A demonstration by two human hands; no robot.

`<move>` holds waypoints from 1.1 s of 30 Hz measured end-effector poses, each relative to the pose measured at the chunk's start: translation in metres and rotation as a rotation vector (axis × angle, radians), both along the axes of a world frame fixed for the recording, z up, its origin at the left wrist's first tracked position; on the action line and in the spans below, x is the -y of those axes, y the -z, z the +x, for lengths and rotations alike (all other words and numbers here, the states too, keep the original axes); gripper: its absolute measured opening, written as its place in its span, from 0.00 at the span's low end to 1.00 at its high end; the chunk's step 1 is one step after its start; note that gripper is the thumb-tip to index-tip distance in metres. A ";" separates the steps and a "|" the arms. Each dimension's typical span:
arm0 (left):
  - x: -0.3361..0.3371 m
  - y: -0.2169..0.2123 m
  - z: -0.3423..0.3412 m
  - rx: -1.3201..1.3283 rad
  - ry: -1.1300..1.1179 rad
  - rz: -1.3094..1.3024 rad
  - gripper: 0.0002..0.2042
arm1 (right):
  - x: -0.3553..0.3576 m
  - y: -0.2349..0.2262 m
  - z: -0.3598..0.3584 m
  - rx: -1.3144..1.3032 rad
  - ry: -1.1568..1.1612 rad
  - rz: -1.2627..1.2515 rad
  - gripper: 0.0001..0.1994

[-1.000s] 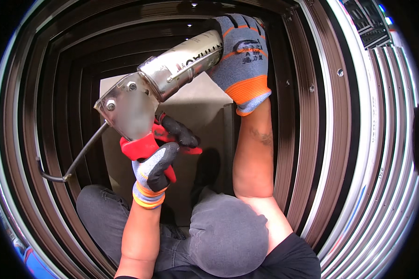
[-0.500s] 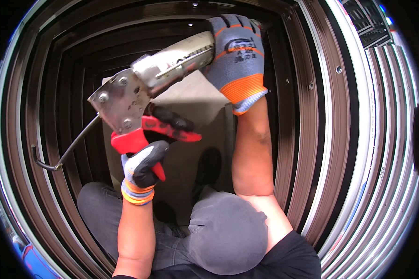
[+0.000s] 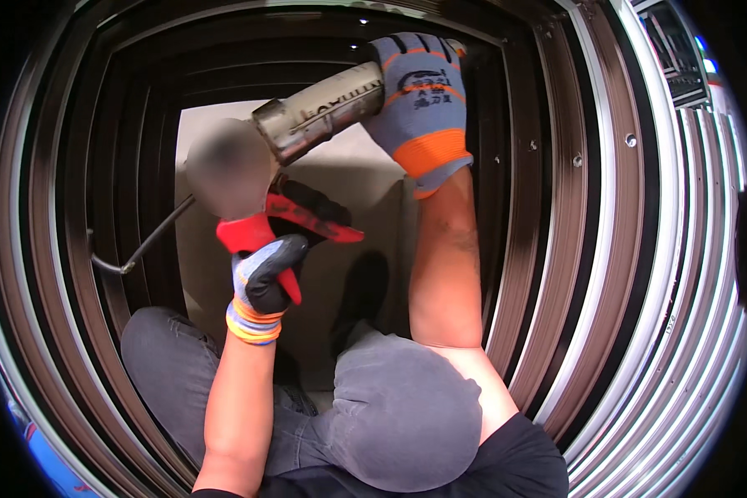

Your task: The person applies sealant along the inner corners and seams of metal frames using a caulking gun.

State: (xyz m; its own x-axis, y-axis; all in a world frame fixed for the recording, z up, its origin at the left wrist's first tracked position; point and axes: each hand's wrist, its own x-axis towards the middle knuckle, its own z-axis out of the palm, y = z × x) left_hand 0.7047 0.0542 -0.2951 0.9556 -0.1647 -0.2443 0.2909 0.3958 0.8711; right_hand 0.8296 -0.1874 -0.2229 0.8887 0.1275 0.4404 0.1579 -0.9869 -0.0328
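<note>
A caulking gun (image 3: 324,108) with a pale, worn barrel slants across the upper middle, its front end up and to the right. My left hand (image 3: 264,282), in a grey, black-palmed glove with an orange cuff, is closed round its red handle, beside the red trigger (image 3: 315,220). My right hand (image 3: 419,104), in a matching glove, is wrapped over the barrel's front end and hides the nozzle. From the gun's back a bent metal rod (image 3: 153,241) sticks out to the lower left. A blurred patch covers the gun's rear body.
Dark brown metal frames (image 3: 548,249) with pale edges surround my arms, nested one inside another. Beneath the gun lies a light grey-beige surface (image 3: 332,187). My bent knees (image 3: 407,407) in grey trousers fill the lower middle. Ribbed pale profiles (image 3: 705,249) line the far right.
The gun's rear end, its rod and my left hand have shifted slightly right. My right hand stays at the barrel's front. The frames at the right appear farther right in the view.
</note>
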 end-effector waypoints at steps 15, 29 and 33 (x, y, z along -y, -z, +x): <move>0.026 0.001 0.016 -0.062 0.171 -0.340 0.20 | 0.011 0.006 0.004 0.055 0.000 -0.017 0.19; 0.031 -0.023 0.018 -0.111 0.113 -0.351 0.17 | 0.007 0.006 0.002 -0.026 0.014 0.044 0.28; 0.011 0.004 0.006 0.090 0.119 -0.144 0.18 | 0.007 0.011 0.003 0.073 -0.011 0.066 0.23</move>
State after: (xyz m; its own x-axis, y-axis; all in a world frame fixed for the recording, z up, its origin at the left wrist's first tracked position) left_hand 0.7109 0.0432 -0.2987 0.9443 -0.3048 -0.1243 0.2663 0.4857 0.8326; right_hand 0.8328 -0.1942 -0.2335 0.8525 0.1058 0.5118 0.1734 -0.9811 -0.0860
